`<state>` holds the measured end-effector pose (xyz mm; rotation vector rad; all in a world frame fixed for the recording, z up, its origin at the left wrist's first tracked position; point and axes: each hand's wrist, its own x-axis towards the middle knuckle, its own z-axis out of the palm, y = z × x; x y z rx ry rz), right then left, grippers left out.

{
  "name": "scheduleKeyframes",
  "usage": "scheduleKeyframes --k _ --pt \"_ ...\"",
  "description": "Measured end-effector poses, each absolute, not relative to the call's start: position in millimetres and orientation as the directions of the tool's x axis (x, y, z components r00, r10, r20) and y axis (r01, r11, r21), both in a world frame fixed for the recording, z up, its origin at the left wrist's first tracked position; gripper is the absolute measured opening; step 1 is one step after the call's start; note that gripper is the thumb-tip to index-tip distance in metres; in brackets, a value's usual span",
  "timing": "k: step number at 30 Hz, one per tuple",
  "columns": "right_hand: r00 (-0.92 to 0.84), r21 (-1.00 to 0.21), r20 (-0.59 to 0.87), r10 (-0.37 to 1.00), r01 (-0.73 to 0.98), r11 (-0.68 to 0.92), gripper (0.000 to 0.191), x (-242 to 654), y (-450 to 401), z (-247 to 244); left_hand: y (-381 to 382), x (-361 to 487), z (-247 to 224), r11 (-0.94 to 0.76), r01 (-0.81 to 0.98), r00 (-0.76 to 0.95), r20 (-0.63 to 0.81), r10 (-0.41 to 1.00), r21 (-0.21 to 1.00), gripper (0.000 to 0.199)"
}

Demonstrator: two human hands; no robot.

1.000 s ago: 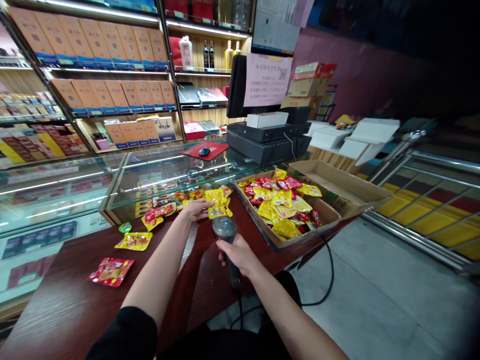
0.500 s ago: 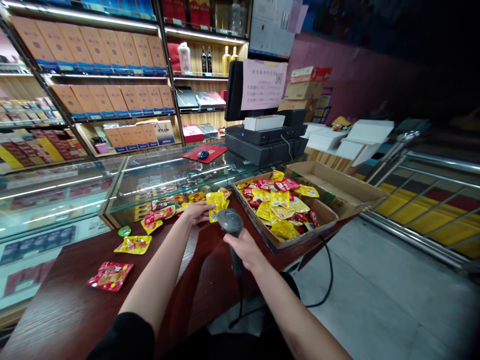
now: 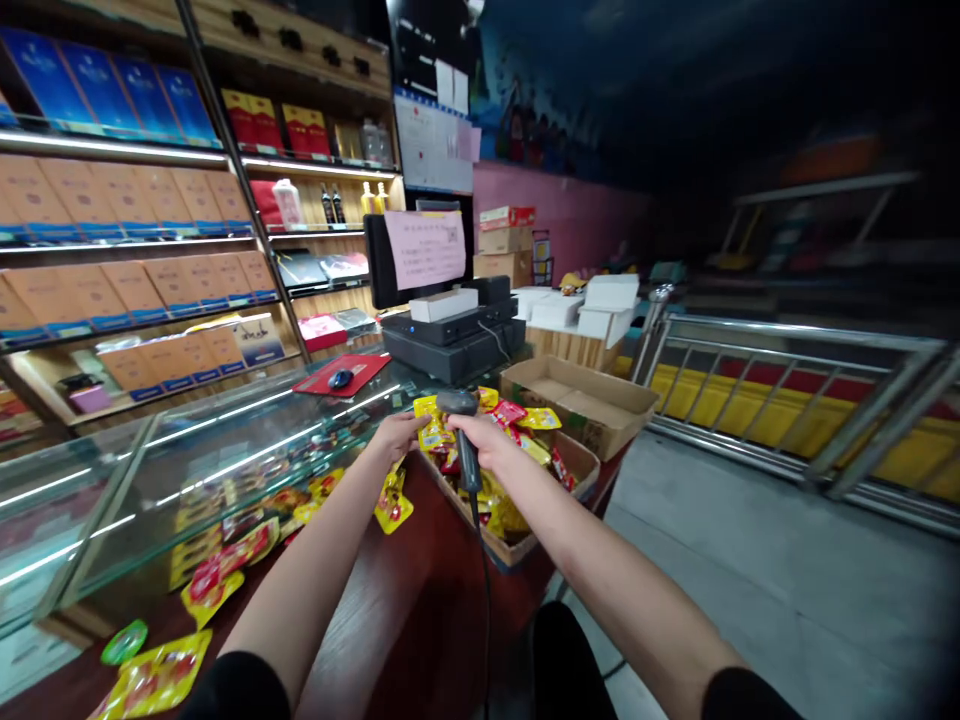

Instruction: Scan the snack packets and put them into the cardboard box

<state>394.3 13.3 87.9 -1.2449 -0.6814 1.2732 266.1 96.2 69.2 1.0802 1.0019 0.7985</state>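
Observation:
In my right hand (image 3: 484,438) is a dark grey handheld barcode scanner (image 3: 468,462), its head tipped away from me and its cord hanging down. My left hand (image 3: 399,436) pinches a yellow snack packet (image 3: 430,428) by its edge, just left of the scanner head. Both hands are over the near left side of a cardboard box (image 3: 517,548) filled with yellow and red snack packets. Another yellow packet (image 3: 394,507) lies on the dark red counter below my left wrist. More packets (image 3: 229,560) lie along the glass case, partly behind my left forearm.
A glass display case (image 3: 225,440) runs along the counter's far side. Beyond it stand a monitor (image 3: 379,262) with a pink paper sheet and a red mouse pad (image 3: 319,378) with a mouse. An open cardboard flap or lid (image 3: 600,440) adjoins the box. Metal railings (image 3: 765,400) stand to the right.
My view has turned right and upward. My left hand has lifted the yellow packet off the counter toward the box, and the scanner has moved over the box beside it.

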Motion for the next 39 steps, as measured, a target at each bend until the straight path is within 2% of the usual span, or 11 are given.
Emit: scheduleKeyframes --k 5,9,13,19,23,25,29,33,39 --pt "0.301 -0.945 -0.246 0.921 -0.287 -0.159 0.008 432 31 94 124 303 77 0.201 0.202 0.199 -0.241 0.95 0.959 0.04" --pt "0.304 -0.949 -0.238 0.923 -0.277 -0.153 0.01 437 27 91 136 296 68 0.204 0.235 0.176 -0.248 0.953 0.95 0.044" --pt "0.229 -0.943 -0.24 0.943 -0.284 -0.171 0.009 417 19 83 132 264 58 0.234 0.23 0.174 -0.276 0.945 0.945 0.045" --pt "0.09 -0.926 -0.274 0.957 -0.294 -0.237 0.008 358 14 61 102 195 38 0.298 0.097 0.188 -0.312 0.931 0.95 0.046" --pt "0.035 -0.906 -0.325 0.945 -0.297 -0.3 0.007 321 17 37 72 162 21 0.381 -0.047 0.154 -0.371 0.916 0.923 0.026" --pt "0.035 -0.903 -0.337 0.941 -0.296 -0.312 0.007 310 19 23 58 152 12 0.436 -0.144 0.146 -0.416 0.897 0.889 0.019" --pt "0.088 -0.915 -0.327 0.941 -0.28 -0.292 0.01 301 25 0 37 147 -3 0.479 -0.295 0.178 -0.446 0.877 0.826 0.018" --pt "0.091 -0.912 -0.343 0.935 -0.268 -0.309 0.007 303 32 -17 28 157 -14 0.488 -0.322 0.169 -0.458 0.873 0.811 0.019" --pt "0.058 -0.873 -0.408 0.911 -0.319 -0.37 0.008 309 43 -32 33 167 -23 0.457 -0.244 0.06 -0.456 0.888 0.856 0.017"
